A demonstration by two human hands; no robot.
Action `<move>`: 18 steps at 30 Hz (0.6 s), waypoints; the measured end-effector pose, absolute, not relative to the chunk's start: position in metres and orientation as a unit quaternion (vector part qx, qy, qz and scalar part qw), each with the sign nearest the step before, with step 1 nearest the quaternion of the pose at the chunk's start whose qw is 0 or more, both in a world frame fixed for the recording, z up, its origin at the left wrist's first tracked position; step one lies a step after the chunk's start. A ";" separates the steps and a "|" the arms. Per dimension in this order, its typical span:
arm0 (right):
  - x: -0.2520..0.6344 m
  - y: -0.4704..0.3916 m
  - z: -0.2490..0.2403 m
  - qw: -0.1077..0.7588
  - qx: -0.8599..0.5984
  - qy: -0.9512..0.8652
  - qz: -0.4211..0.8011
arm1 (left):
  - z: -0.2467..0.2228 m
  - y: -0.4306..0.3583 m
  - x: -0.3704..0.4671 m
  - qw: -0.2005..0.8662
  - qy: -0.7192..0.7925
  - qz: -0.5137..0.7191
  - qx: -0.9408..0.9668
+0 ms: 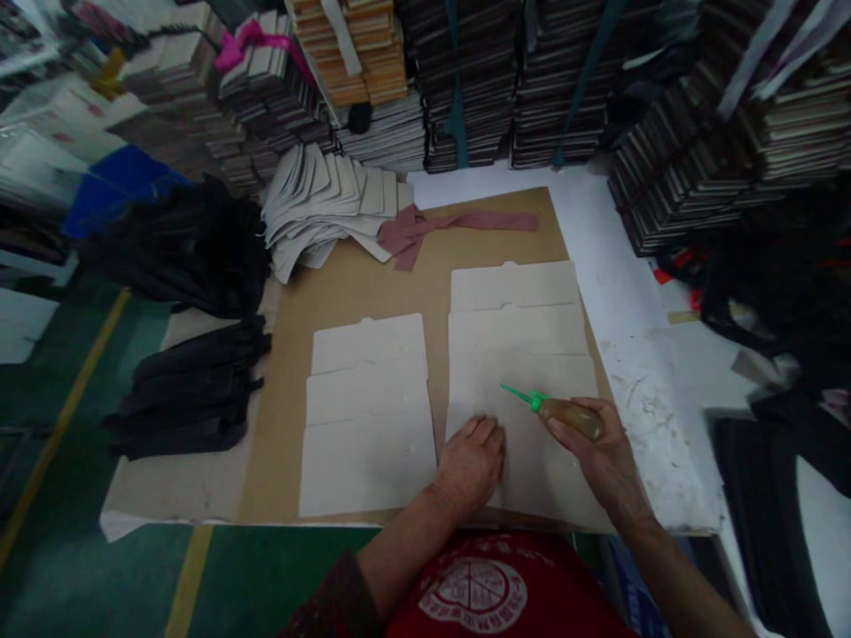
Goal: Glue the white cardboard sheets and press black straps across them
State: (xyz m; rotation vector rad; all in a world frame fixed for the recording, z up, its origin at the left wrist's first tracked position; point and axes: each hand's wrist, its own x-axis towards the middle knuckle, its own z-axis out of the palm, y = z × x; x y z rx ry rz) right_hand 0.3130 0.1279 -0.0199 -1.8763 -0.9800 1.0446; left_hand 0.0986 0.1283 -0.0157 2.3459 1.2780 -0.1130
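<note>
In the head view, the person's right hand (602, 452) grasps a brown squeeze bottle (568, 419) with a green nozzle (522, 394), fingers wrapped round its body. The bottle is tilted nearly flat above the right column of pale card panels (532, 478), its nozzle pointing left. The left hand (469, 461) lies palm down at the left side of the nearest panel in that column, fingers bent and close together; I cannot tell whether they pinch the card or only press on it.

The right column's panels overlap like steps running away from the person. Beside it, a left column (365, 465) of three similar panels overlaps the same way. Both columns lie on a brown board (372, 288).

Toward the board's far edge, a fanned pile of grey card pieces (325, 199) touches a dusty-pink cloth strip (479, 221). Two heaps of black material (192, 390) sit to the left, and stacks of dark boards (465, 89) stand beyond the work surface. The person wears a red apron (479, 585) with a round white print.
</note>
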 end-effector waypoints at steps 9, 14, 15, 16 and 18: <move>0.288 0.131 -0.029 0.339 -0.708 -0.517 0.340 | -0.033 0.139 0.064 0.214 0.504 -0.052 0.835; 0.284 0.131 -0.031 0.318 -0.700 -0.555 0.319 | -0.035 0.138 0.065 0.210 0.504 -0.062 0.835; 0.283 0.131 -0.031 0.314 -0.698 -0.561 0.315 | -0.035 0.138 0.065 0.211 0.504 -0.064 0.835; 0.282 0.131 -0.032 0.310 -0.697 -0.567 0.310 | -0.034 0.138 0.065 0.212 0.504 -0.065 0.835; 0.281 0.132 -0.031 0.299 -0.695 -0.581 0.301 | -0.032 0.140 0.065 0.214 0.503 -0.065 0.835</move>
